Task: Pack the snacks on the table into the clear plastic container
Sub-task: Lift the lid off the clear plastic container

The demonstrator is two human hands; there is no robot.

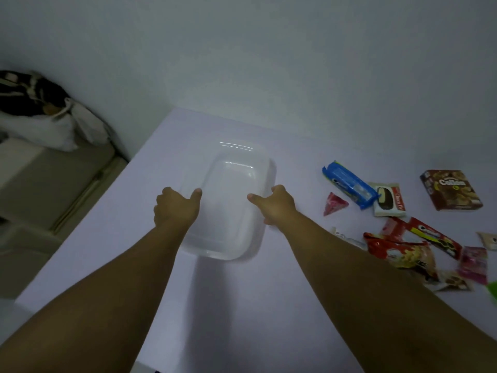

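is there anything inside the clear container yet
No snacks show inside the clear container; only the white table shows through it. Both hands grip its long sides, the left hand and right hand covering small parts of the rim.

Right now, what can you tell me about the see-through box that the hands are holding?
The clear plastic container is a rounded rectangle, nearly see-through, glinting at its far edge. It sits flat on the white table, left of the snacks, with nothing visible inside. I cannot tell whether a lid is on. The left hand grips one long side and the right hand grips the other.
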